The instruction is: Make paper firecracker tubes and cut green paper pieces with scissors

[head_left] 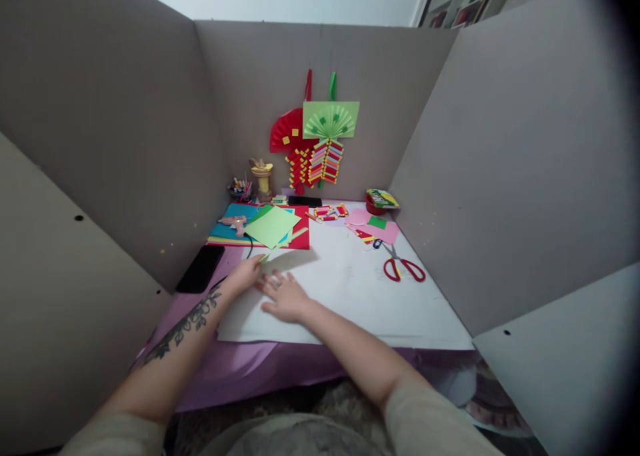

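Note:
My left hand (244, 275) is closed at the left of the white sheet (350, 309), with a bit of light green paper (264, 259) at its fingertips. Whether this is a separate strip or joins the larger sheet beyond, I cannot tell. My right hand (286, 297) lies low over the white sheet, fingers spread and holding nothing. Just past both hands, a light green paper sheet (273, 227) rests tilted on a stack of coloured paper. A pink glue gun (235, 224) lies on the stack's left side.
Red-handled scissors (404, 268) lie at the right. A black phone (201, 269) is at the left edge. Pink paper (383, 231), a red bowl (375, 205) and a pen basket (241, 189) stand further back. Paper fan decorations (327, 121) hang on the grey panel (240, 76).

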The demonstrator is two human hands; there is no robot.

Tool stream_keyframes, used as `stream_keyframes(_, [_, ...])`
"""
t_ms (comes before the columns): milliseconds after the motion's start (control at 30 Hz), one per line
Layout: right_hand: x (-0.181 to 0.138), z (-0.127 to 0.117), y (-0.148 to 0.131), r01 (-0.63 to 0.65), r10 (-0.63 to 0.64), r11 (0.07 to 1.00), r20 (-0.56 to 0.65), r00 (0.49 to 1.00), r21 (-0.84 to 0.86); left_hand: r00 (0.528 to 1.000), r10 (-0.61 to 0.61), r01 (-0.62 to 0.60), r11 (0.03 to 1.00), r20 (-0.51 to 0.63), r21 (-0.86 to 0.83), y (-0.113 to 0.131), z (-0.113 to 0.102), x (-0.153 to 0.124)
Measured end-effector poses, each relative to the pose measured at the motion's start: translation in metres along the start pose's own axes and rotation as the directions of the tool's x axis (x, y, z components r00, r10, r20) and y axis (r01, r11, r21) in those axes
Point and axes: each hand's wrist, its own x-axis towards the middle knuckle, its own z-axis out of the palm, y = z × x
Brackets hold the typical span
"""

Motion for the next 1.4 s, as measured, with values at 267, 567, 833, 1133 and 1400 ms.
stream_keyframes(267, [-0.073,-0.069,0.153,-0.812,0.756,0.554,-0.300,0.582,-0.181,0.987,0.060,-0.035,0.986,-0.152,0.163,0.020,0.047,-0.038])
stream_keyframes(567, [-0.036,-0.017,0.035,-0.225,0.236,0.971,-0.157,0.959,0.084,0.992,0.003,0.021,0.982,-0.128,0.185,0.027,0.040,-0.019])
stream_keyframes(833, [-0.022,0.003,0.015,-0.227,0.243,0.960,-0.088,0.966,0.163,0.988,0.143,-0.136,0.982,-0.049,0.133,0.039,0.056,-0.035])
stream_keyframes(1133, [-0.052,-0.007,0.058,-0.465,0.460,0.884,-0.087,0.884,-0.043,0.986,0.104,-0.059,0.948,-0.128,0.312,0.035,0.043,-0.052])
stream_keyframes(1400, [-0.077,-0.019,0.090,-0.597,0.584,0.787,-0.127,0.802,-0.152,0.973,-0.066,0.137,0.935,-0.220,0.328,0.037,0.045,-0.066])
